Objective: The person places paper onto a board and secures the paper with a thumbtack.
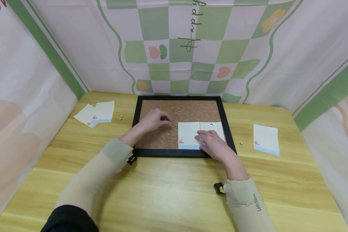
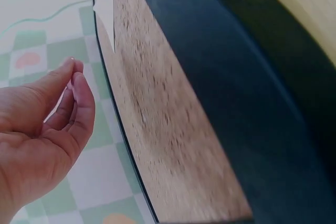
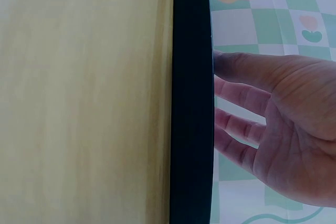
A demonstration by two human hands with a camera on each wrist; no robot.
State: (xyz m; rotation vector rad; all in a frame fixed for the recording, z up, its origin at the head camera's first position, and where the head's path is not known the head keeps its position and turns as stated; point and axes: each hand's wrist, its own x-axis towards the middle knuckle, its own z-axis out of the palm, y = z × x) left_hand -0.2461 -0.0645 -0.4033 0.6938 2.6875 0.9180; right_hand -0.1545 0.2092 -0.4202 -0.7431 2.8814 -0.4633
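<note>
A black-framed cork board lies on the table. Two white cards, the left card and the right card, sit side by side on its right half, each with a blue bottom strip. One silver thumbtack shows at the right card's top. My right hand rests spread fingertips on the cards near their shared edge; the frame hides those tips in the right wrist view. Over the cork's middle, left of the cards, my left hand pinches a tiny thumbtack between thumb and fingertips, apart from the board.
Two overlapping cards lie on the wooden table at left, beside loose thumbtacks. Another card lies at right, with a thumbtack near the frame. A patterned curtain hangs behind the board.
</note>
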